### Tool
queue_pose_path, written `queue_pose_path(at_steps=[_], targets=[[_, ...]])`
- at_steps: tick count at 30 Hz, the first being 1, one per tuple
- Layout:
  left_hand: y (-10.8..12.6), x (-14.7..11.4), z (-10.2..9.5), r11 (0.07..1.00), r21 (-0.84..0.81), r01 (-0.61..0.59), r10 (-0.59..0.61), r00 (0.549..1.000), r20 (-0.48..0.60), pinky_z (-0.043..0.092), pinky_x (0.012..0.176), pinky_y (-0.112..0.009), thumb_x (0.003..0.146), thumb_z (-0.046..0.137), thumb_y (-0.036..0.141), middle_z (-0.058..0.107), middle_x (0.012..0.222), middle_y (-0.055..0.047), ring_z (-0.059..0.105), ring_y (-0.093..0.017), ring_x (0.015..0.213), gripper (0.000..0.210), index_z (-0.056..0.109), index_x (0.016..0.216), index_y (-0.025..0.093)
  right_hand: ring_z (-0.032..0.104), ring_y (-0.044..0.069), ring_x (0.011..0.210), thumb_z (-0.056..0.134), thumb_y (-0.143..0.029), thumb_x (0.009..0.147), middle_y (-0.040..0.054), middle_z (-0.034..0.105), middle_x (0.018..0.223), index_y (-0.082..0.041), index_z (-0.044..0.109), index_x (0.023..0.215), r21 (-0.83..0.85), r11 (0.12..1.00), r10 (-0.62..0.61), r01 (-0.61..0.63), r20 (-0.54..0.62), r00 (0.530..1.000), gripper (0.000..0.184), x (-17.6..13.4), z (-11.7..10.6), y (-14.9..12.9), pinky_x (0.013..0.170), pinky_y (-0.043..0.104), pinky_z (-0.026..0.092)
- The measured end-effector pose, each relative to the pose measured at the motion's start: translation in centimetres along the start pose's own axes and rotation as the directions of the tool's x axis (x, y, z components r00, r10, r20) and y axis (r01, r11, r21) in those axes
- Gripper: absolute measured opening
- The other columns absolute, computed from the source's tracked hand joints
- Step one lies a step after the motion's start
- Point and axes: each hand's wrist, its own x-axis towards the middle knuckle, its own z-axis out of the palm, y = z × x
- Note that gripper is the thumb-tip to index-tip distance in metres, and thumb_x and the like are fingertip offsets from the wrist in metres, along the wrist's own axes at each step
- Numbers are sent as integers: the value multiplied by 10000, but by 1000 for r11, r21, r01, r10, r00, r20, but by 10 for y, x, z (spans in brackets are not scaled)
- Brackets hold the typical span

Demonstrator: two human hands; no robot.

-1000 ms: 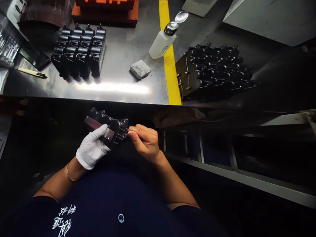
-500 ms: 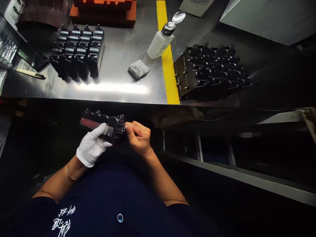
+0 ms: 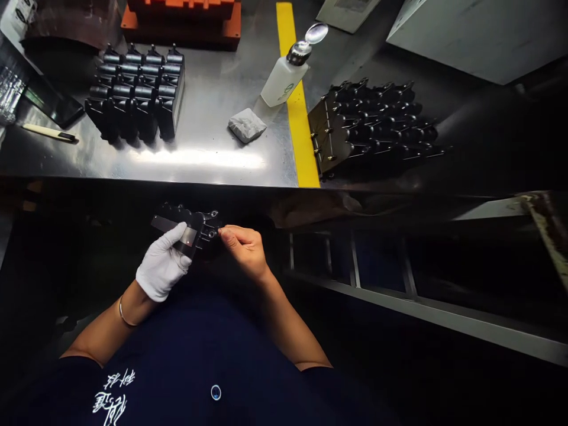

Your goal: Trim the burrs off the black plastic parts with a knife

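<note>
My left hand [image 3: 160, 265], in a white glove, is closed round a black moulded plastic part [image 3: 195, 223] in front of the bench edge. The part has a flat metal strip along one face and small ringed lugs at its right end. My thumb presses on the strip. Bare and pinched, my right hand [image 3: 245, 247] is at the lugged end; whatever its fingertips hold, if anything, is too small to make out. The part's underside is hidden by the glove.
On the metal bench [image 3: 208, 83] stand stacked black parts [image 3: 137, 94], more black parts [image 3: 373, 121], a dispenser bottle [image 3: 284, 80] with its lid up, a folded white cloth [image 3: 247, 125], a cutter-like tool [image 3: 49, 132] and an orange fixture [image 3: 181, 29]. Yellow tape [image 3: 304, 142] crosses the bench.
The black part has turned in my left hand, and its strip no longer reflects red. My right hand has shifted slightly left and down, still pinched. The camera view has moved a little.
</note>
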Motion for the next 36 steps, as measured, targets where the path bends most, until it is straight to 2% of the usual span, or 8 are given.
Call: queue_pose_path(at_steps=[3, 7, 9, 14, 18, 25, 31, 36], targets=[[-2, -5, 6, 1000, -1, -5, 5, 999, -37, 623, 661, -191, 964, 428, 143, 760, 845, -45, 741, -139, 750, 253, 660, 1066, 139, 467, 101, 508, 550, -400, 914, 1, 548, 566, -171, 711, 723, -150, 961, -238, 233, -14, 971, 338, -1, -7, -8, 497, 249, 399], [-6, -10, 16, 997, 71, -12, 15, 999, -51, 600, 527, -158, 956, 431, 133, 748, 783, -60, 726, -135, 648, 248, 677, 981, 109, 489, 106, 508, 546, -285, 920, 8, 591, 578, -174, 729, 800, -267, 903, -351, 338, -2, 936, 246, 0, -10, -14, 488, 247, 413], [-7, -12, 18, 994, 104, -27, 33, 998, -59, 587, 494, -151, 954, 425, 125, 741, 763, -62, 712, -125, 604, 260, 682, 917, 101, 496, 107, 507, 535, -286, 925, 14, 608, 588, -174, 728, 798, -290, 890, -367, 352, 4, 930, 257, 0, -11, -14, 481, 247, 416], [-8, -13, 20, 990, 132, -39, 51, 995, -85, 613, 583, -166, 951, 417, 104, 732, 742, -52, 705, -111, 591, 282, 687, 867, 99, 509, 98, 504, 544, -261, 922, 13, 617, 597, -166, 727, 802, -299, 880, -383, 369, 12, 924, 238, 0, -14, -14, 474, 233, 416], [-9, -14, 23, 991, 126, -44, 54, 996, -75, 620, 589, -184, 959, 399, 102, 735, 736, -50, 708, -114, 593, 300, 683, 861, 99, 518, 96, 510, 551, -241, 917, 17, 632, 610, -161, 730, 813, -294, 875, -396, 385, 24, 918, 221, 1, -17, -15, 474, 228, 420], [-12, -17, 28, 978, 185, -96, 117, 987, -106, 603, 525, -162, 948, 407, 72, 712, 671, -36, 679, -97, 526, 313, 682, 800, 95, 529, 99, 513, 538, -259, 925, 24, 652, 622, -167, 729, 795, -296, 865, -400, 406, 83, 913, 249, 4, -22, -14, 478, 230, 428], [-13, -16, 26, 951, 288, -110, 144, 984, -101, 517, 339, -164, 908, 484, 63, 698, 648, -31, 677, -134, 514, 271, 683, 730, 111, 553, 119, 528, 529, -304, 930, 39, 675, 639, -176, 736, 803, -332, 859, -420, 389, -24, 907, 274, 4, -14, -4, 502, 251, 456], [-10, -13, 25, 953, 275, -125, 157, 983, -96, 515, 349, -152, 909, 474, 70, 708, 677, -21, 676, -116, 522, 259, 679, 760, 124, 583, 133, 567, 532, -356, 923, 48, 708, 697, -183, 736, 796, -314, 902, -348, 296, -123, 929, 296, 6, -3, 9, 558, 272, 489]])
